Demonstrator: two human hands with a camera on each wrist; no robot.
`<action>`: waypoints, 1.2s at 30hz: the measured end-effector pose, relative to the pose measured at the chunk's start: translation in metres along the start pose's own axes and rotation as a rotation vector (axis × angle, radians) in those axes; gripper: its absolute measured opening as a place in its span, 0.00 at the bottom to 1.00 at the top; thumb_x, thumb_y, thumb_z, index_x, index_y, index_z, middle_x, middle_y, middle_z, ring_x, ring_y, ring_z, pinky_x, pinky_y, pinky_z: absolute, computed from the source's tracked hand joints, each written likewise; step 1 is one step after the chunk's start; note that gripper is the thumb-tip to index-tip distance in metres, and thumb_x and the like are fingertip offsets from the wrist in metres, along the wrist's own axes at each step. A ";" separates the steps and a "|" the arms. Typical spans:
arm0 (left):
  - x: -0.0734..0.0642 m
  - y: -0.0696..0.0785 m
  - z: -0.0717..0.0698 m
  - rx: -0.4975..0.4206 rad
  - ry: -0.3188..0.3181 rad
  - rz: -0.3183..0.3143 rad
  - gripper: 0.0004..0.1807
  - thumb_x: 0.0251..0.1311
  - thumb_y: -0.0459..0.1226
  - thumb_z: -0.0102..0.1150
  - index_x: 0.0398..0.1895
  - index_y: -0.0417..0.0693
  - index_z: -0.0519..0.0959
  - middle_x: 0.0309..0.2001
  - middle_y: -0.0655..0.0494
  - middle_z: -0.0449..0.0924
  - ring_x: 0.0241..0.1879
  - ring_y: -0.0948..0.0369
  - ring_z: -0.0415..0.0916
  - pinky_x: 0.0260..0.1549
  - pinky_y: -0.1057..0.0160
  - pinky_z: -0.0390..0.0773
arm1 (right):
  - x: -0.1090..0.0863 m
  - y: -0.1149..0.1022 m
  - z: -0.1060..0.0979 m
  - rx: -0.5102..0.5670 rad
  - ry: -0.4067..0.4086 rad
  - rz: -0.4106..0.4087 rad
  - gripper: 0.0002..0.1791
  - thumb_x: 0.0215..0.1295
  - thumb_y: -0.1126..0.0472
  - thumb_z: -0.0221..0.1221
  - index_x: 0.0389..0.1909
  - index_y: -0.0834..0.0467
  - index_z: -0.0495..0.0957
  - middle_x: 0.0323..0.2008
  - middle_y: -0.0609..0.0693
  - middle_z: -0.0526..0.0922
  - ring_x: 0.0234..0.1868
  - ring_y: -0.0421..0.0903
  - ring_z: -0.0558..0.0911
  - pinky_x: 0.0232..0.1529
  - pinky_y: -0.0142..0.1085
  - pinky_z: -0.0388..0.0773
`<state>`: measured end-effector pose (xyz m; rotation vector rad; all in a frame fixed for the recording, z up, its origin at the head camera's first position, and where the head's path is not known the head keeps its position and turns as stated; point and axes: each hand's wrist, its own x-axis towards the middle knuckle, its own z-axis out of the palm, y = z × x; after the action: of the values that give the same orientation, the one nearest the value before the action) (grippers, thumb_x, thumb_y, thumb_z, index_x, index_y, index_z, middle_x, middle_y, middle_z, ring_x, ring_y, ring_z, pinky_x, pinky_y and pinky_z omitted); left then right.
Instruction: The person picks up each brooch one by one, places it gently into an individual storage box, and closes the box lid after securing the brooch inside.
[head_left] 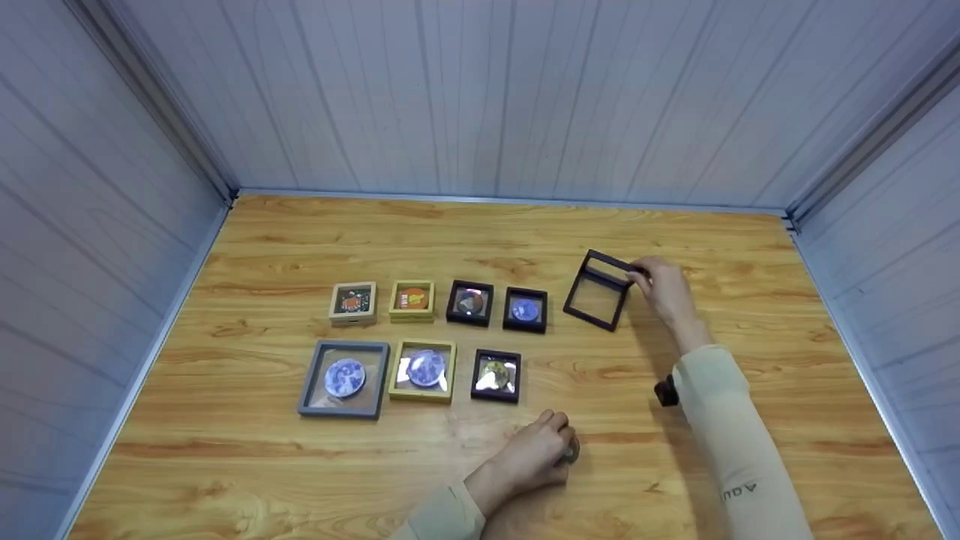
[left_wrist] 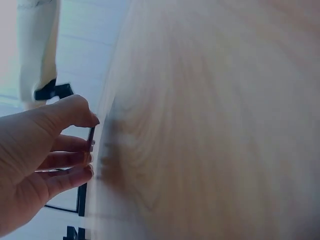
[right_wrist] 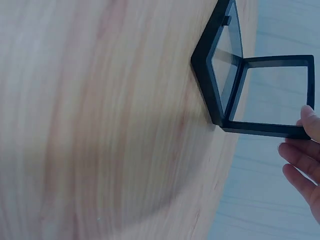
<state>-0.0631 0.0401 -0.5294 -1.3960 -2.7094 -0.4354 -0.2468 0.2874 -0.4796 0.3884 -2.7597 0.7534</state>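
Note:
A black display frame (head_left: pixel 606 280) with clear panels stands unfolded on the wooden table, right of the other frames. My right hand (head_left: pixel 664 289) pinches the edge of its raised half between thumb and fingers. In the right wrist view, the lower half (right_wrist: pixel 204 65) rests on the table and the upper half (right_wrist: pixel 265 129) tilts up from the hinge. Closer to me, my left hand (head_left: pixel 532 454) holds a small grey disc (head_left: pixel 572 450) just above the table. Edge-on in the left wrist view, the disc (left_wrist: pixel 91 137) sits between thumb and fingertips.
Left of the unfolded frame, closed display frames holding round pieces stand in two rows. The back row has a cream (head_left: pixel 352 322), a yellow (head_left: pixel 412 317) and two black ones (head_left: pixel 470 320). In front are a blue-grey (head_left: pixel 341 412), a yellow (head_left: pixel 421 395) and a black one (head_left: pixel 495 396). Panel walls enclose the table.

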 end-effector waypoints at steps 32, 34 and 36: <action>-0.013 -0.025 -0.030 -0.183 0.274 -0.234 0.19 0.41 0.39 0.63 0.38 0.40 0.76 0.38 0.54 0.70 0.40 0.61 0.68 0.41 0.71 0.71 | -0.090 -0.035 -0.020 0.081 0.033 0.124 0.09 0.56 0.64 0.58 0.32 0.69 0.79 0.27 0.60 0.81 0.26 0.52 0.79 0.30 0.44 0.77; -0.013 -0.025 -0.030 -0.192 0.283 -0.236 0.18 0.41 0.39 0.63 0.38 0.40 0.76 0.38 0.54 0.70 0.39 0.61 0.67 0.40 0.71 0.71 | -0.097 -0.038 -0.020 0.080 0.034 0.123 0.09 0.56 0.65 0.59 0.31 0.69 0.79 0.26 0.59 0.81 0.26 0.52 0.79 0.29 0.44 0.77; -0.012 -0.025 -0.031 -0.197 0.293 -0.238 0.18 0.41 0.39 0.63 0.37 0.41 0.76 0.37 0.54 0.70 0.38 0.62 0.67 0.40 0.72 0.71 | -0.103 -0.041 -0.020 0.079 0.045 0.115 0.08 0.55 0.65 0.59 0.30 0.68 0.79 0.25 0.59 0.81 0.25 0.51 0.79 0.29 0.43 0.77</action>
<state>-0.0784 0.0086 -0.5072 -0.9517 -2.6496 -0.8698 -0.1345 0.2835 -0.4762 0.2263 -2.7355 0.8895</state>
